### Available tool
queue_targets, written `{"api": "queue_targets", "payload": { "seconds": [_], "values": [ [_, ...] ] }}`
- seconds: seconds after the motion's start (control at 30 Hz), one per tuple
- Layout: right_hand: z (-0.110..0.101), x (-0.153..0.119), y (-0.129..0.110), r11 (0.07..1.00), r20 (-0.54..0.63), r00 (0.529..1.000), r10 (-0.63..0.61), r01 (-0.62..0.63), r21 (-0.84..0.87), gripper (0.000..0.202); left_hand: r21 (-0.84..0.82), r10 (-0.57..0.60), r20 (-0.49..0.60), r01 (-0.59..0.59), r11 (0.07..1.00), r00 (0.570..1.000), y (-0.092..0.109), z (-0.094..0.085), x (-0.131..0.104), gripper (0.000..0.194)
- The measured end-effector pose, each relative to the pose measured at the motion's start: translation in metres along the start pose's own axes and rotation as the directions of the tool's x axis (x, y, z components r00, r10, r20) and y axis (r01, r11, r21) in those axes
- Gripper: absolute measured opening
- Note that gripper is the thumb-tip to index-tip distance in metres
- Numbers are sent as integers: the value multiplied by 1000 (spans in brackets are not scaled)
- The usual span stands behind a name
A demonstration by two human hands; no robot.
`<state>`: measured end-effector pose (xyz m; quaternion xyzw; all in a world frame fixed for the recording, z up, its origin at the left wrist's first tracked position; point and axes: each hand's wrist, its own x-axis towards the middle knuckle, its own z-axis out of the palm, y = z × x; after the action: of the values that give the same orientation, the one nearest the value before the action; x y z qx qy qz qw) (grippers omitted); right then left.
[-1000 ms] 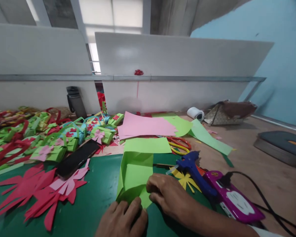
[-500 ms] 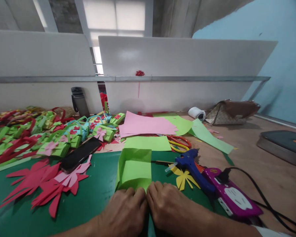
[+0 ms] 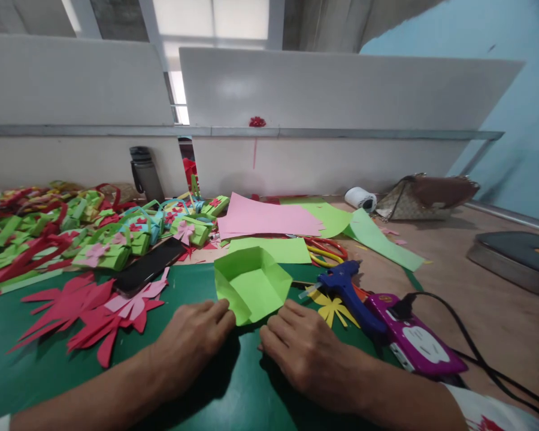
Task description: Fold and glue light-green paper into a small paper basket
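Note:
A light green folded paper box (image 3: 257, 287), open at the top, stands tilted on the green mat (image 3: 184, 389). My left hand (image 3: 197, 338) pinches its near left corner with curled fingers. On the right, the curled fingers of my right hand (image 3: 299, 344) grip the box's near right edge; the thumb is mostly hidden. Just right of the box lie a yellow paper flower (image 3: 331, 308) and a blue glue gun (image 3: 353, 293). Red paper flowers (image 3: 110, 332) and a pink paper flower (image 3: 139, 297) rest left of my left hand.
A black phone (image 3: 150, 267) lies beside a heap of finished paper bags (image 3: 103, 254). Behind the box are pink sheets (image 3: 269, 218) and a green sheet (image 3: 287, 251). At right sit a purple power strip (image 3: 415, 335) with a black cable and a dark case (image 3: 516, 257).
My hands have moved apart from near touching to the two near corners of the box. The box has turned and its walls spread wider. The view has tipped slightly down.

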<state>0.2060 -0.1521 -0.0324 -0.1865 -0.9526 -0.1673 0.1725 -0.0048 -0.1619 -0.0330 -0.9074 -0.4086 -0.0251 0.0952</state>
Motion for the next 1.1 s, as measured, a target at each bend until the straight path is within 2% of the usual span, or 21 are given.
{"api": "queue_targets", "payload": {
  "seconds": [0.07,0.2,0.33,0.43,0.5,0.57,0.7,0.83,0.9,1.03,1.1],
  "values": [
    [0,0,3,998,-90,995,32,-28,52,22,-14,-33,-67,32,999,997,-18,7,-11,29],
    [3,-2,6,985,-133,984,120,-102,140,26,-81,52,-111,-62,995,992,-48,18,-26,28],
    [3,-4,9,958,-155,969,193,-152,242,10,-127,102,-125,-117,985,987,-64,19,-29,30],
    [4,0,14,972,-98,980,174,-155,175,39,-125,128,-107,-141,982,986,-68,18,-28,30],
    [7,3,16,978,-12,987,158,-155,137,50,-111,129,-89,-139,984,988,-68,19,-28,28],
    [12,7,18,975,36,987,154,-158,160,46,-98,131,-106,-142,985,986,-65,21,-27,28],
    [19,11,20,948,28,983,181,-182,262,30,-121,145,-177,-168,978,973,-48,22,-27,28],
    [18,14,16,935,63,980,190,-200,292,26,-223,184,-109,-205,953,977,-27,17,-26,21],
    [15,16,14,946,40,977,211,-215,242,26,-275,182,-78,-197,941,980,-20,14,-25,22],
    [5,19,14,957,-112,951,288,-289,9,13,-355,141,-52,-150,923,989,-17,11,-23,21],
    [3,18,16,948,-126,944,306,-314,-50,16,-401,125,-57,-137,906,991,-18,11,-22,19]
  ]
}}
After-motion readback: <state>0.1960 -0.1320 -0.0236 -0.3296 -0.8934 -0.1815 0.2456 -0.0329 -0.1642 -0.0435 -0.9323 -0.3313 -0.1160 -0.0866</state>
